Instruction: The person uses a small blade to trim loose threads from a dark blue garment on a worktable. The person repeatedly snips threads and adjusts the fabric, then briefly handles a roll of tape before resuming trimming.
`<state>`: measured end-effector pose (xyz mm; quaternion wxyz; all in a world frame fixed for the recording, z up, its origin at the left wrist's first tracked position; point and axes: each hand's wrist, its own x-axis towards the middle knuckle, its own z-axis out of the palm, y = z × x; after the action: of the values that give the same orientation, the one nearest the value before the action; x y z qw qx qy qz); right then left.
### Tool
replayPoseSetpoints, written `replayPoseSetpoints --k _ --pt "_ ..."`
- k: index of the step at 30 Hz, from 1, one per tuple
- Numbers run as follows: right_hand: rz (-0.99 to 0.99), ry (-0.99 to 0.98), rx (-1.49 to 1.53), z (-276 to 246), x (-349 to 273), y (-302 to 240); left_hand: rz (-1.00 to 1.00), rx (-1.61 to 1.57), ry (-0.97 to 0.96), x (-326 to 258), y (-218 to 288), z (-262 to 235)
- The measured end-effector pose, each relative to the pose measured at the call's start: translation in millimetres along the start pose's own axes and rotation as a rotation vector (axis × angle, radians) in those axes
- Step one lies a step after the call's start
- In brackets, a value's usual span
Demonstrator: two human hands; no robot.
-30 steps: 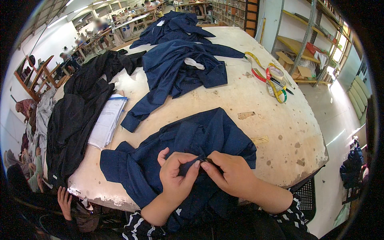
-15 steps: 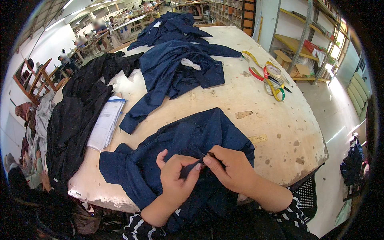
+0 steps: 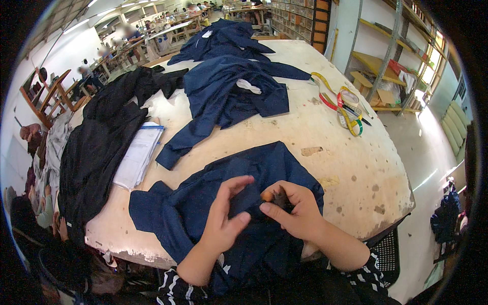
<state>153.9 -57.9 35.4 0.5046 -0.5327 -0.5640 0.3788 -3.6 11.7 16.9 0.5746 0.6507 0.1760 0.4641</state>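
A navy blue garment [image 3: 203,190] lies rumpled along the near edge of the table, part of it hanging over toward me. Above its middle, my left hand [image 3: 223,216] is open, thumb and fingers apart, with nothing between them. Just to its right, my right hand [image 3: 300,208] is closed with thumb and fingertips together around a small dark object [image 3: 282,198]. Its kind is hard to tell because the fingers cover most of it. Whether the right fingertips also touch the cloth cannot be made out.
Two more navy garments, a nearer one [image 3: 203,96] and a farther one [image 3: 216,43], lie across the table [image 3: 356,178]. Black clothing [image 3: 96,157] and a stack of papers [image 3: 136,162] are at left. A measuring tape [image 3: 341,119] curls around pens at right; shelves [image 3: 378,66] stand beyond.
My left hand has let go of the pinched navy cloth and opened, moving slightly left. My right hand stays closed near the same spot, turned a little. The view has shifted slightly.
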Motion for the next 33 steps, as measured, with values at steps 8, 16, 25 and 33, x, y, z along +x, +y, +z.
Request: replayPoseSetpoints --k 8,16,25,33 --pt "0.064 -0.058 0.081 5 0 -3 -0.382 -0.256 -0.034 -4 -1 -13" --pt "0.092 -0.044 0.116 6 -1 -8 -0.359 -0.171 -0.151 -5 1 -19" --pt "-0.079 0.028 0.01 6 -1 0 -0.224 0.114 -0.059 -2 -3 -16" --pt "0.109 0.059 0.211 15 10 19 -0.341 -0.49 -0.097 -6 -11 -10"
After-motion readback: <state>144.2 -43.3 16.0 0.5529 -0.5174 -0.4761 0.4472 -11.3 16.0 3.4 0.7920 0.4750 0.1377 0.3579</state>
